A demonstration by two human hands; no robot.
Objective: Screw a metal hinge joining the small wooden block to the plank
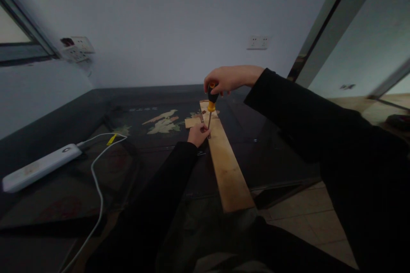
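My right hand [224, 80] is wrapped round the black and yellow handle of a screwdriver [212, 106], held nearly upright with its shaft pointing down. The tip meets the left edge of a long, pale wooden board [229, 166] lying lengthwise on the dark table. Close beside the tip, my left hand [197, 134] pinches its fingers together at the board's edge. What it holds is too small to make out. A short wooden piece [191, 123] lies just beyond my left hand, left of the board. Small dark metal parts show near the fingers, their kind unclear.
The dark table [173, 166] has a flower-and-bird pattern. On its left lies a white power strip [43, 166], its white cable [96, 175] with a yellow tag running toward me. Wall sockets [258, 42] are on the wall behind. The board's near end overhangs the table edge.
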